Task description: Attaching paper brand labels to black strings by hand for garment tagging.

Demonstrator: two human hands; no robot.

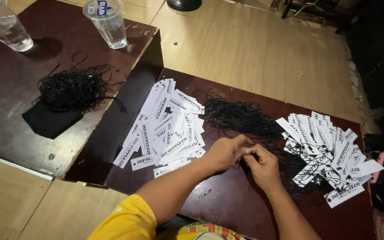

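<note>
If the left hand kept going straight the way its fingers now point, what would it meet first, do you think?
The left hand points right, fingertips meeting the right hand, so it would likely meet that hand first; beyond lie black strings and the strung tag pile.

Between my fingertips point(246, 151): too small to tell what I pinch.
Left cup point(3, 24): top cut off by edge.
Right of the strung tags point(330, 151): dark, unreadable.
</note>
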